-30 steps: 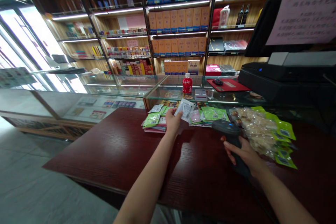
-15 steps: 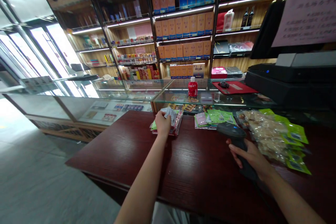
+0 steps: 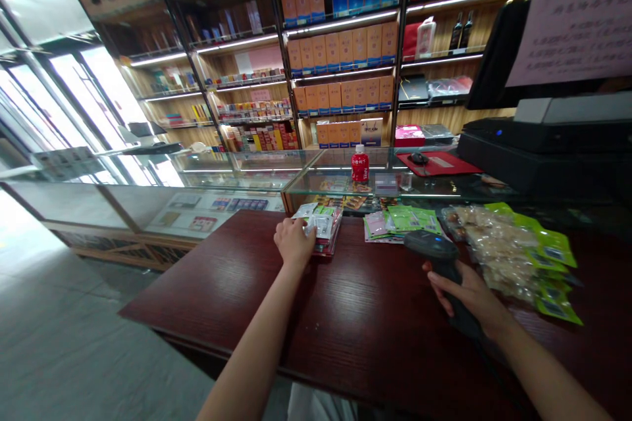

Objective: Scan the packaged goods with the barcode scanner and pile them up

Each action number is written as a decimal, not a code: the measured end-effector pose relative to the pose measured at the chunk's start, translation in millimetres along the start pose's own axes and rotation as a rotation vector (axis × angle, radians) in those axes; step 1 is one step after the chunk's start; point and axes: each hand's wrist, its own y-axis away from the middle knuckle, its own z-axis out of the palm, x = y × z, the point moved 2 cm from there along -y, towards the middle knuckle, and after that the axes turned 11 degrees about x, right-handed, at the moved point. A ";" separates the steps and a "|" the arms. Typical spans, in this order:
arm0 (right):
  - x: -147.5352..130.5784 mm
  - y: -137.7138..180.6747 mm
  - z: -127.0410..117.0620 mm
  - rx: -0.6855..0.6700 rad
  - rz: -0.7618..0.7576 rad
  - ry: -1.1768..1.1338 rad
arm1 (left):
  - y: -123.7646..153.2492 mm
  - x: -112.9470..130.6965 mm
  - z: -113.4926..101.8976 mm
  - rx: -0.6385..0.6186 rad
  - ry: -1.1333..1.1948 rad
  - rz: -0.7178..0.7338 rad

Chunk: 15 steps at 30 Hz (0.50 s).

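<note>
Pink paper (image 3: 573, 36) with dark lettering too blurred to read runs off the right edge, covering much of the black monitor (image 3: 486, 59) behind it. Both my forearms (image 3: 251, 339) are cut off at the bottom. A pile of flat white, green and red packets (image 3: 323, 225) shows its lower layers only as edges, and my left hand (image 3: 293, 243) hides its near left corner.

That hand's fingers are bent, beside and partly over the pile; whether they pinch anything I cannot tell. My right hand (image 3: 478, 297) is closed around the handle of a black plastic handheld scanner (image 3: 430, 245), its head pointing left above the dark reddish-brown wooden tabletop (image 3: 207, 296).

Just beyond the scanner's head lies a flat stack of green and pink packets (image 3: 412, 218), apart from the pile. Clear bags of pale, lumpy contents with bright green labels (image 3: 496, 250) lie near my right hand. Farther back, a red bottle with a white cap (image 3: 360, 166) stands upright on the glass counter (image 3: 320, 177).
</note>
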 end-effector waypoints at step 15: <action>4.1 -2.7 -0.6 0.007 -0.012 0.016 | -40.5 -16.9 41.6 -0.409 0.050 0.227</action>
